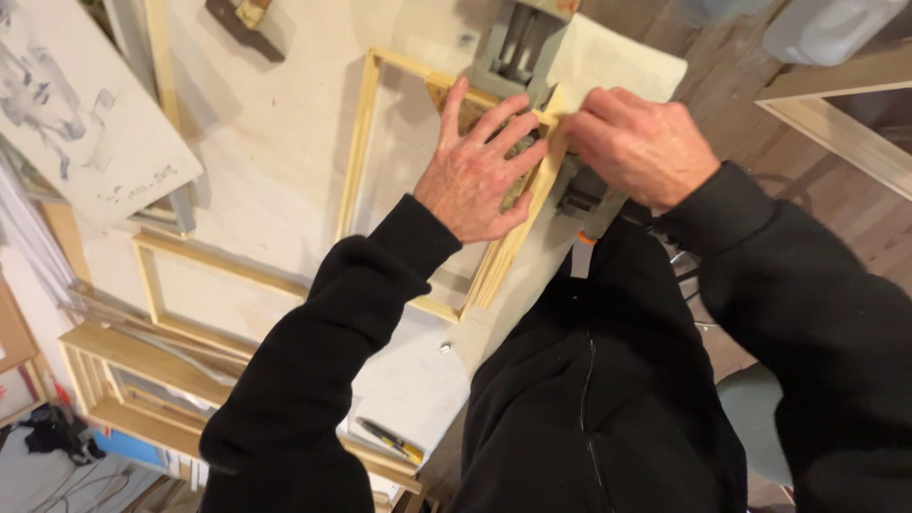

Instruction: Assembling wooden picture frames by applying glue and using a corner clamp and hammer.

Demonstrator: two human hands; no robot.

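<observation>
A light wooden frame (359,152) lies on a pale worktable (275,123). My left hand (480,171) rests flat with spread fingers on the frame's near right corner, over a brownish patch inside it. My right hand (636,142) is closed around the frame's right corner, pressing it against a grey metal clamp-like tool (513,52). Both arms wear black sleeves. What the right fingers pinch is hidden under the hand.
A second wooden frame (152,285) lies to the left, with more frames stacked below it (95,370). A sketch on a board (66,104) sits at top left. A pencil (389,439) lies near the table edge. Another frame (836,114) stands at right over the wooden floor.
</observation>
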